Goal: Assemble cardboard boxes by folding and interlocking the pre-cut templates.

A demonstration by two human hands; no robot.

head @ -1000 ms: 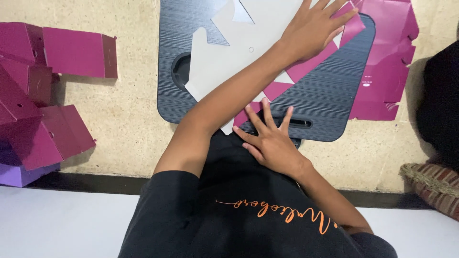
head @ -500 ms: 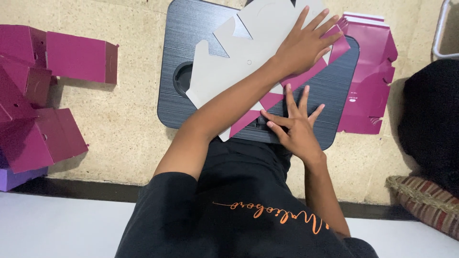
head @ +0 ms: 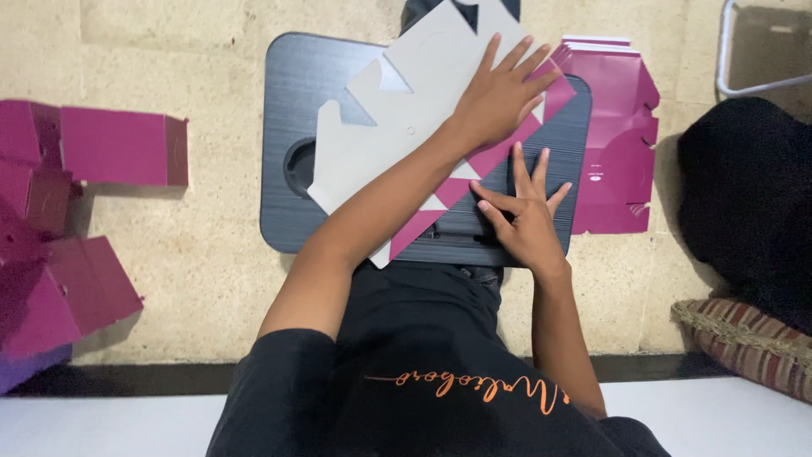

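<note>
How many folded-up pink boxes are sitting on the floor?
3, it looks like, all at the left: one folded pink box up top, one at the left edge, and one lower down. They overlap and the picture cuts them off, so more may be hidden.

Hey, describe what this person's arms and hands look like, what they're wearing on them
Both arms are bare from the short black sleeves of a T-shirt down to the fingertips. The left hand and right hand wear no gloves, and no rings, watch or bracelet show. The shirt carries a line of orange cursive lettering.
</note>
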